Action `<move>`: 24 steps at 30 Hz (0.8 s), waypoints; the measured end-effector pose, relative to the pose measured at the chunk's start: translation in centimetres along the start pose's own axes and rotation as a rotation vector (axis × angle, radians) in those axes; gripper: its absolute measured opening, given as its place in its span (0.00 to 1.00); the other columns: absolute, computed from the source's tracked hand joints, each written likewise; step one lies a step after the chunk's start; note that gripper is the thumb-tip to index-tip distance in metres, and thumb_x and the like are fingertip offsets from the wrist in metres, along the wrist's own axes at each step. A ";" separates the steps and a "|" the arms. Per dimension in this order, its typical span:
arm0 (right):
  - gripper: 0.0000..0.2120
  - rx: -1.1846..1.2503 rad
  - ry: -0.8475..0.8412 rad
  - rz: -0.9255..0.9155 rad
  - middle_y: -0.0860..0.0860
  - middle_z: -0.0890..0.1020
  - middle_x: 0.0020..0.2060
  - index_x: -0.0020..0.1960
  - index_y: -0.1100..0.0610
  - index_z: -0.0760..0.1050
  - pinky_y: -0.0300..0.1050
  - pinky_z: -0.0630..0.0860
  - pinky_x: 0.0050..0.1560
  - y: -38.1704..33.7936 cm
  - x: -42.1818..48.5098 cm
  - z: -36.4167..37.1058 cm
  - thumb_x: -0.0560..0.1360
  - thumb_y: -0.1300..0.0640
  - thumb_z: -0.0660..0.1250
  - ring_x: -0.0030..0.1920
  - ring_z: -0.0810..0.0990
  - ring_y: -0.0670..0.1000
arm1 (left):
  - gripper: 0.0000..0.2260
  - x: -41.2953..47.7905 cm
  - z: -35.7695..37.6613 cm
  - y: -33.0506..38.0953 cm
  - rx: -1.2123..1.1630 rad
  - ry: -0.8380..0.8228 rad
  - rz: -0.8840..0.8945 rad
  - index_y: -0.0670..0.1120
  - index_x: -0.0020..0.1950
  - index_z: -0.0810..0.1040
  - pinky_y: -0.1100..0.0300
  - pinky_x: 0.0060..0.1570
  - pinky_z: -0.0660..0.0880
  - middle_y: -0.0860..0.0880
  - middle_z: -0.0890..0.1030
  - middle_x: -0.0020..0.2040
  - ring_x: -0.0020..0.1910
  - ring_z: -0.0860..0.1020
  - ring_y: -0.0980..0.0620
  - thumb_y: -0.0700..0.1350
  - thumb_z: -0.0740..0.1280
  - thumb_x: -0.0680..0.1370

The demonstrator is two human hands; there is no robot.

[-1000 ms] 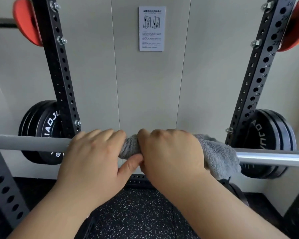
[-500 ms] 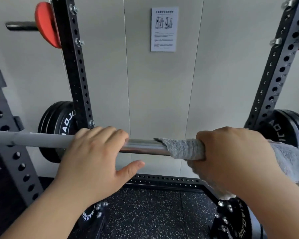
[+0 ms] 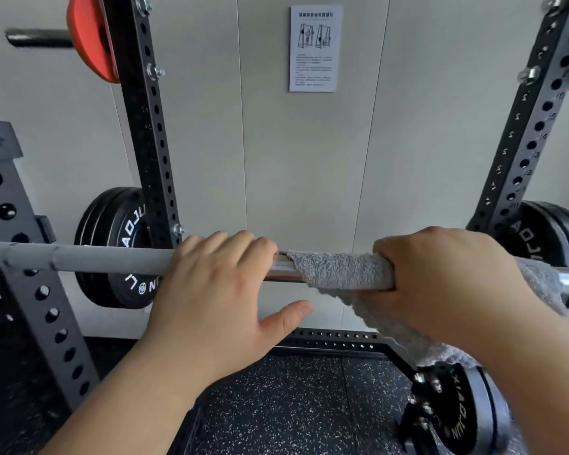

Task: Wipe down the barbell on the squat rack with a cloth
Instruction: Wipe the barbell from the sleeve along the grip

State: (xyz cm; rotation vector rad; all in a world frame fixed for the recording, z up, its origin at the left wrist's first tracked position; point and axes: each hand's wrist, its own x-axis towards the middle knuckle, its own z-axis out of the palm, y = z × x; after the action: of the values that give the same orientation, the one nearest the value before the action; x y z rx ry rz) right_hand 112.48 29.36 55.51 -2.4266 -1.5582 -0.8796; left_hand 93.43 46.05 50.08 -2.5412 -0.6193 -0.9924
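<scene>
Barbell (image 3: 79,259) lies level across the view, long axis left-right, spanning the squat rack between left upright (image 3: 145,126) and right upright (image 3: 532,126). Grey terry cloth (image 3: 339,270) is wrapped over the bar right of centre, with a loose tail hanging below it under the right wrist.

Right hand (image 3: 440,277) grips cloth and bar together. Its fingers are curled over the top and pressed together; thumb not visible. Left hand (image 3: 217,290) sits on bare bar just beside the cloth's left edge, with a short strip of chrome showing between them. Its fingers are together and hooked over the bar; the thumb is splayed out below, off the bar.

Judgement: the stroke has to run along the bar's axis, and the right hand drives it. Going left, the cloth would meet the left fingers almost at once. Going right, there is a little open bar before the right upright. The long bare stretch left of the left hand probably needs that hand shifted first.

Black weight plates (image 3: 112,244) hang behind the bar, apart from it. The cloth tail hangs near a low plate (image 3: 450,412); possible snag.
</scene>
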 end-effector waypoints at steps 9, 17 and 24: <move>0.26 0.026 0.133 -0.160 0.45 0.66 0.22 0.36 0.49 0.62 0.32 0.49 0.31 -6.9 2.6 3.4 0.58 0.44 0.81 0.21 0.60 0.51 | 0.35 0.0 0.2 -0.2 -0.004 0.025 -0.001 0.47 0.51 0.77 0.45 0.48 0.73 0.52 0.77 0.44 0.44 0.76 0.45 0.77 0.49 0.78; 0.31 -0.017 -0.102 -0.049 0.43 0.75 0.27 0.38 0.45 0.69 0.36 0.63 0.27 -1.5 0.8 -0.3 0.69 0.18 0.49 0.28 0.72 0.37 | 0.33 -1.0 -1.1 -3.4 -0.010 -0.022 -0.001 0.52 0.58 0.80 0.47 0.54 0.78 0.57 0.79 0.47 0.48 0.80 0.50 0.75 0.48 0.80; 0.15 -0.020 -0.079 -0.059 0.45 0.75 0.33 0.45 0.49 0.71 0.40 0.65 0.30 -7.1 2.4 0.5 0.77 0.38 0.63 0.34 0.76 0.49 | 0.27 -2.4 -0.2 -4.4 0.043 0.054 -0.110 0.47 0.55 0.79 0.44 0.55 0.72 0.53 0.76 0.46 0.47 0.75 0.45 0.69 0.64 0.74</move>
State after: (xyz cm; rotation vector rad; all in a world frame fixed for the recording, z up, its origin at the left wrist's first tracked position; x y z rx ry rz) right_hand 107.23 34.73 54.89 -2.4696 -1.6632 -0.8225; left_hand 89.46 48.97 49.21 -2.4568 -0.7633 -1.0690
